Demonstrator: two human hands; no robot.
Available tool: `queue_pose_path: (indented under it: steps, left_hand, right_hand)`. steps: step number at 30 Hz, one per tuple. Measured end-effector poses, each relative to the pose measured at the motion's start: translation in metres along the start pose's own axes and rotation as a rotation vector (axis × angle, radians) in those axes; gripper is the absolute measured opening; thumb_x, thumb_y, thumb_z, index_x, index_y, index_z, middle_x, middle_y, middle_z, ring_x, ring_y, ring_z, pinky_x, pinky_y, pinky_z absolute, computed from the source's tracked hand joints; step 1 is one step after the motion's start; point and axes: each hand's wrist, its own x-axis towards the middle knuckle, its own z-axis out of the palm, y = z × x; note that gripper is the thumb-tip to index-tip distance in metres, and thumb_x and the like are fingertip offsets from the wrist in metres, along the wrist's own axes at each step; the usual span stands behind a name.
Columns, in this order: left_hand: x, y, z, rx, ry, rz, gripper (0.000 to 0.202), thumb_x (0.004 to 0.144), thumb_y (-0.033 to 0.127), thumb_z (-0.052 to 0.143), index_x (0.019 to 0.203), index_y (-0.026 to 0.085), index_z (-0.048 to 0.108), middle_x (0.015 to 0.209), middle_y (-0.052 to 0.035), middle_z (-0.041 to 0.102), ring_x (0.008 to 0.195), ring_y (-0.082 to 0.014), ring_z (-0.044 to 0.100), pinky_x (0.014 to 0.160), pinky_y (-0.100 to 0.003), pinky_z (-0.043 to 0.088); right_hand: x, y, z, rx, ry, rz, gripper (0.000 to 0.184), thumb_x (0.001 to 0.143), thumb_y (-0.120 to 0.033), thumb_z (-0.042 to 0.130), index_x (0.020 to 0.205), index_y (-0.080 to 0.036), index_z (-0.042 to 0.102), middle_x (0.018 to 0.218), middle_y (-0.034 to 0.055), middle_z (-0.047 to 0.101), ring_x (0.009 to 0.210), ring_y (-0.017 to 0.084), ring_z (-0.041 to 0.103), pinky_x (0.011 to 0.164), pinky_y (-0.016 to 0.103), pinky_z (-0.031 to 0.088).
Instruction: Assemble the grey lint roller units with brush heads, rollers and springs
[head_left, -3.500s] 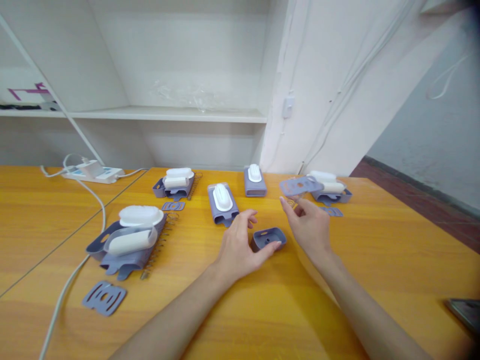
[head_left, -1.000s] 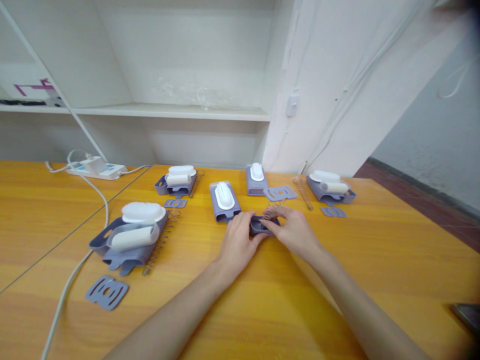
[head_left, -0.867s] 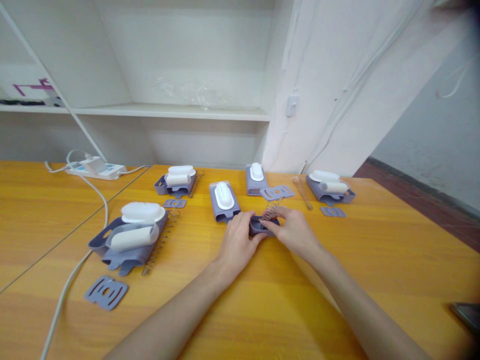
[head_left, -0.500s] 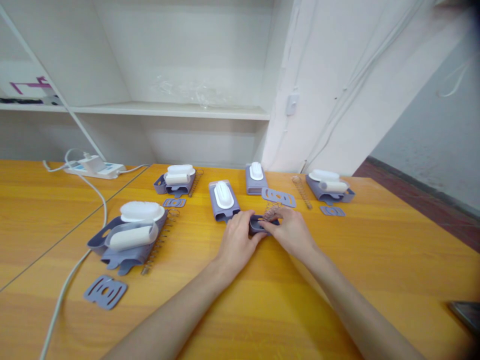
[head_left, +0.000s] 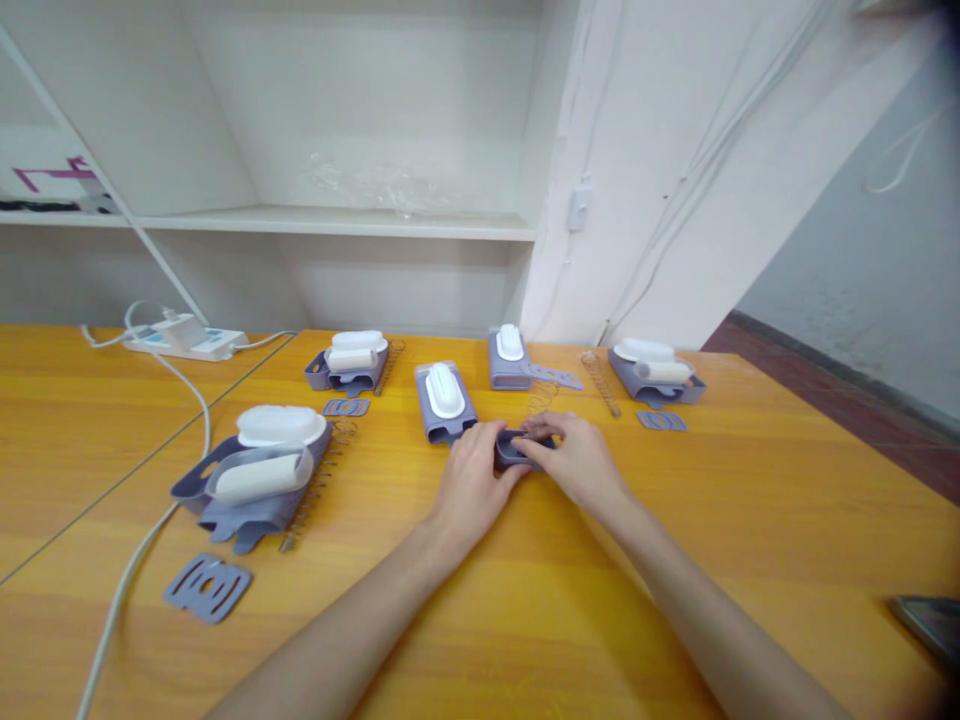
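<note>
My left hand (head_left: 471, 478) grips the left end of a small grey-purple open box (head_left: 507, 452) lying on the table. At the box's right side my right hand (head_left: 581, 462) has its fingers closed on the lower end of a wire coil spring (head_left: 541, 398), partly inside the box. The spring stretches up and away to a slotted grey-purple plate (head_left: 556, 376), which is tilted and seen nearly edge-on. Just beyond my left hand lies a grey-purple casing (head_left: 435, 418) with a white oval piece (head_left: 445, 390) on top. My fingertips hide part of the box and spring.
A similar casing (head_left: 511, 378) stands farther back. Part sets lie at left (head_left: 255, 500), back left (head_left: 349, 365) and right (head_left: 656, 375), with springs and slotted plates beside them. A white cable (head_left: 127, 570) runs from a power strip (head_left: 187, 340). A dark object (head_left: 930, 620) sits at the right edge.
The slotted plate at the spring's far end has tipped from showing its face to nearly edge-on, shifting slightly down and left. Both hands stay at the box; the whole view has shifted slightly.
</note>
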Motion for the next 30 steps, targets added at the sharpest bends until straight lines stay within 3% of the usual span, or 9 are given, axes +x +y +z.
queue_pose_path:
  steps: [5,11,15,17,21,23,27,30]
  left_hand:
    - [-0.001,0.002,-0.002,-0.02,0.009,-0.009,0.038,0.076,0.029,0.068,0.109,0.021,0.052,0.109,-0.007,0.061,0.103,-0.0227,0.057,0.09,-0.04,0.045]
    - [-0.001,0.002,-0.001,-0.066,0.053,-0.026,0.037,0.076,0.029,0.067,0.109,0.022,0.052,0.11,-0.0065,0.061,0.102,-0.0224,0.058,0.09,-0.04,0.046]
    - [-0.001,0.007,-0.004,-0.135,0.112,-0.028,0.03,0.08,0.031,0.063,0.106,0.022,0.053,0.104,-0.0041,0.063,0.096,-0.0192,0.06,0.086,-0.035,0.048]
    - [-0.001,0.009,-0.006,-0.177,0.148,-0.035,0.028,0.081,0.034,0.061,0.105,0.021,0.054,0.101,-0.0039,0.063,0.092,-0.0175,0.06,0.081,-0.033,0.05]
    - [-0.002,0.011,-0.007,-0.231,0.165,-0.034,0.029,0.082,0.038,0.06,0.103,0.021,0.053,0.098,-0.0039,0.063,0.087,-0.0159,0.061,0.075,-0.029,0.051]
    - [-0.003,0.012,-0.007,-0.223,0.169,-0.024,0.03,0.083,0.038,0.059,0.106,0.021,0.05,0.096,-0.0037,0.062,0.085,-0.0153,0.06,0.074,-0.028,0.05]
    - [-0.004,0.013,-0.01,-0.079,0.28,-0.002,0.023,0.085,0.033,0.054,0.104,0.02,0.048,0.087,-0.0033,0.056,0.079,-0.0154,0.056,0.075,-0.03,0.047]
    - [-0.001,0.009,-0.015,0.055,0.421,-0.002,0.017,0.085,0.027,0.051,0.099,0.019,0.048,0.093,-0.0064,0.052,0.089,-0.0191,0.053,0.082,-0.034,0.044]
  right_hand:
    - [-0.004,0.002,0.004,-0.029,0.115,-0.063,0.029,0.076,-0.039,0.064,0.098,-0.02,0.069,0.091,0.0055,0.071,0.093,0.023,0.062,0.087,0.038,0.046]
    - [-0.008,0.004,0.004,0.042,0.261,-0.119,0.032,0.084,-0.037,0.055,0.108,-0.018,0.064,0.097,0.0078,0.068,0.097,0.023,0.059,0.088,0.039,0.045]
    - [-0.011,0.004,0.009,0.238,0.351,-0.039,0.046,0.084,-0.04,0.055,0.125,-0.019,0.05,0.111,0.0103,0.063,0.102,0.022,0.059,0.087,0.038,0.046]
    - [-0.013,0.003,0.013,0.421,0.33,0.033,0.055,0.082,-0.043,0.058,0.129,-0.019,0.044,0.113,0.0109,0.061,0.1,0.022,0.06,0.084,0.036,0.049]
    - [-0.014,0.0,0.017,0.719,0.163,0.099,0.045,0.079,-0.046,0.061,0.114,-0.018,0.055,0.105,0.0088,0.066,0.095,0.021,0.063,0.082,0.033,0.05]
    - [-0.013,0.002,0.016,0.78,0.154,0.116,0.039,0.078,-0.047,0.063,0.103,-0.017,0.061,0.104,0.0079,0.067,0.093,0.021,0.063,0.078,0.031,0.051]
    - [-0.007,0.013,0.009,0.853,0.323,0.219,0.038,0.075,-0.05,0.064,0.095,-0.018,0.064,0.092,0.0038,0.069,0.078,0.017,0.064,0.062,0.025,0.051]
    - [-0.001,0.022,0.001,0.899,0.51,0.29,0.034,0.073,-0.05,0.065,0.084,-0.018,0.063,0.079,-0.0007,0.067,0.066,0.014,0.062,0.055,0.023,0.049]
